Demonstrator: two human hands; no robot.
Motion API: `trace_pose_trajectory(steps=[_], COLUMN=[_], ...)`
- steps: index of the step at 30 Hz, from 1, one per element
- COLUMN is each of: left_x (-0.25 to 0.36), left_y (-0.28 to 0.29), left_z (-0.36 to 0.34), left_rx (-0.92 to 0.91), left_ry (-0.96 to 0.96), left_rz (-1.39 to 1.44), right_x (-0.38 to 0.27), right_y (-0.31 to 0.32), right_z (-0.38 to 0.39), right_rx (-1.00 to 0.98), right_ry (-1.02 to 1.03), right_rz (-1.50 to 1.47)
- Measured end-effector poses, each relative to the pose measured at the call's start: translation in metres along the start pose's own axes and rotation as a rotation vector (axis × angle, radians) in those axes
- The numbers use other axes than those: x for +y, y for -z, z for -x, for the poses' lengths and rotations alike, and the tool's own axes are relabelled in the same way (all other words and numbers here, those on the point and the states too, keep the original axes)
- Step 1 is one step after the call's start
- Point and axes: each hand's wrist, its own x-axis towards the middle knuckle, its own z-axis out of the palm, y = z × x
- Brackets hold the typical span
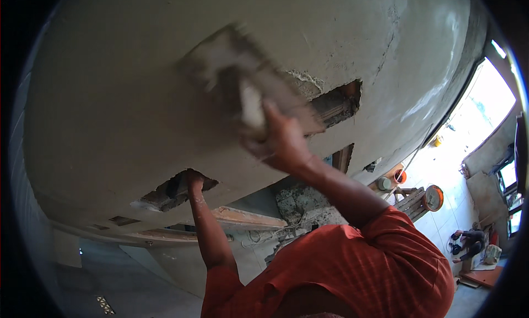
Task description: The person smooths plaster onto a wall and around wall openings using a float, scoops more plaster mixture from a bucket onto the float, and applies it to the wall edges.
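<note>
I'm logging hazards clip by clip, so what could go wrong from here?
The float in the right grip is blurred and appears close to a broken-edged hole; its edge might catch and chip the rim.

The left grip reaches into a jagged opening, so bare skin could get scraped.

Pressing near the crack might loosen more plaster.

Nope, can't make out any readable text, labels, brands, numbers or signs anywhere in this one, sorry.
</note>
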Motion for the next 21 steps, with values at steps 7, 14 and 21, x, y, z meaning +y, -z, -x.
trace_pose_trajectory(steps=[7, 14, 21], left_x=[-0.009, -0.145, -0.093], left_y=[-0.024, -0.047, -0.062], left_z=[-0.007, 0.000, -0.011], left_rx=[-0.017, -0.151, -0.085], left_ry=[0.094, 0.165, 0.062], left_rz=[0.184, 0.082, 0.070], right_x=[0.079, 0.152, 0.188], right_y=[0.112, 0.223, 0.294], right_z=[-0.007, -0.015, 0.025], right_rx=[0.471, 0.597, 0.760], right_ry=[0.002, -0.141, -0.181], right_rz=[-0.103, -0.376, -0.240])
